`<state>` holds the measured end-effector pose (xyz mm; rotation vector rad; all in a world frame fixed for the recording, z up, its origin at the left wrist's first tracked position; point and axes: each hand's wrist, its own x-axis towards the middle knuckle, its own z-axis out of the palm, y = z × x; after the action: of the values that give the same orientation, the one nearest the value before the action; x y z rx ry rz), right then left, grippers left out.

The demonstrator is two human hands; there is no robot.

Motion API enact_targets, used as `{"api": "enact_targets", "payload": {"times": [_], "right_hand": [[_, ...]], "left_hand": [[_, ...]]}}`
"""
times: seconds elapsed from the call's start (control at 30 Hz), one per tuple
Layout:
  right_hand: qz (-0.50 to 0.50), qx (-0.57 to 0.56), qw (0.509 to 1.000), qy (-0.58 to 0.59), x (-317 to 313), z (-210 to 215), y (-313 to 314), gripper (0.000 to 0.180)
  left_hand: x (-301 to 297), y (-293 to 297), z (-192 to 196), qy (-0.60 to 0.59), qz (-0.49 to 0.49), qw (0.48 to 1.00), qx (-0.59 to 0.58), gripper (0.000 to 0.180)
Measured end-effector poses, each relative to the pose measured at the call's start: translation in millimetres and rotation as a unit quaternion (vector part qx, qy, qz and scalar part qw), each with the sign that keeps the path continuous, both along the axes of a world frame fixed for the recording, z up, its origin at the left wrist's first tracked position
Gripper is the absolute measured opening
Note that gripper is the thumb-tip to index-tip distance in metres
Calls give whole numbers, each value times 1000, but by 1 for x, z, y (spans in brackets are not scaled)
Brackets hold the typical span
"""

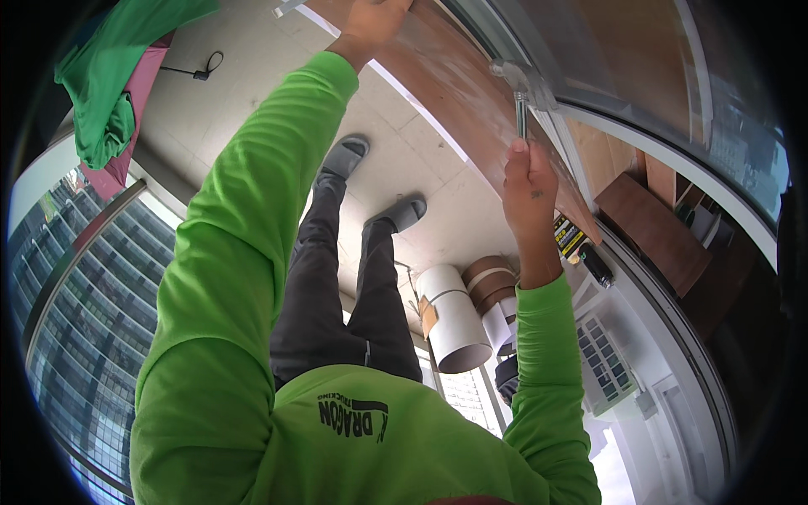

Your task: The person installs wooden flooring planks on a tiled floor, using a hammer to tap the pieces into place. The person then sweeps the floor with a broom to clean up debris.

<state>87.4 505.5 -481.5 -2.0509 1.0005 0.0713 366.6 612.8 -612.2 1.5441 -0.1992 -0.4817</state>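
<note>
The right hand [530, 181] is closed around the handle of a hammer [522, 116], thumb laid along it, with the metal head up at the far end. The hammer shows over the board [442, 71], a long brown strip running from the upper edge down past the right hand; whether its head touches anything is hard to tell. The left hand [374, 23] is at the board's far end, on or just over its edge. Its fingers are partly cut off by the upper edge, so I cannot tell how tightly they are closed or what they grip.

The board's upper end is cut off too, and the right hand and hammer hide part of its surface. Near the right wrist are a black bottle [598, 266] and a white roll [454, 324]; a brown roll [488, 282] is partly hidden behind the white one. Sandals [404, 212] stand on the floor [261, 109]. At the upper left, green cloth [105, 84] partly covers pink cloth [145, 88].
</note>
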Motion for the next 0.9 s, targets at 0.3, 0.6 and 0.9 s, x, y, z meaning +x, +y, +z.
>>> {"api": "enact_targets", "payload": {"times": [0.3,0.6,0.9], "right_hand": [[76,-45,996,33,50,9,14,36],[59,-37,995,69,45,-5,10,35],[-15,95,995,-1,71,9,30,31]], "left_hand": [[3,3,-10,6,-41,999,-23,34],[-3,50,-28,-75,-103,986,-111,62],[5,45,-28,-191,-169,958,130,46]]}}
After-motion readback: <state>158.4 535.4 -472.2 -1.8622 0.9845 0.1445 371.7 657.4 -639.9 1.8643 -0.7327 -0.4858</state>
